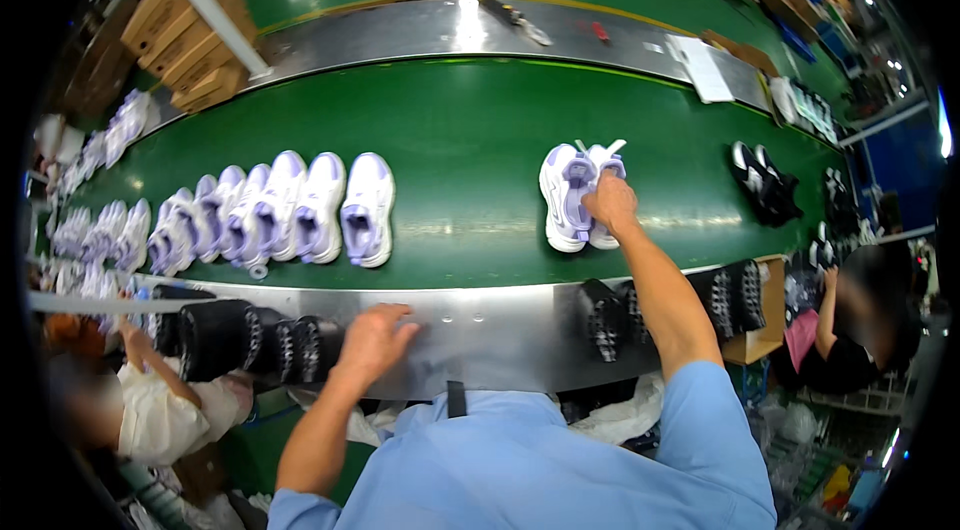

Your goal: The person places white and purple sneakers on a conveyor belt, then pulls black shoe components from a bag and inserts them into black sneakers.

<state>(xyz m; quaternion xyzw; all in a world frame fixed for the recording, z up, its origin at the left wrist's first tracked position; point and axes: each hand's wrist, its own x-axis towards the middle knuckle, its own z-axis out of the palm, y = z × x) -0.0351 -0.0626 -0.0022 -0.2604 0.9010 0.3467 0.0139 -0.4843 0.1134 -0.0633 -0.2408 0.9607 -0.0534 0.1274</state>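
— Item one, location?
— Pair of white-and-lilac shoes (564, 205), side by side on the green belt (470, 170), between its far and near edges, right of the middle.
— Right hand (612, 200)?
— Over the right-hand shoe of that pair, fingers bent down at its collar; whether they grip it, cannot tell.
— Left hand (374, 340)?
— Loosely open, nothing seen in it, at the near metal ledge (480, 340), beside black ridged items (312, 350), kind unclear.
— Other stock on the belt?
— Row of white-and-lilac footwear (285, 210), toes toward the far edge, along the left part; one pair of black shoes (763, 185) near the right end.
— Far metal ledge (400, 33)?
— One white sheet (704, 70), toward its right end; one small red object (600, 32), left of the sheet.
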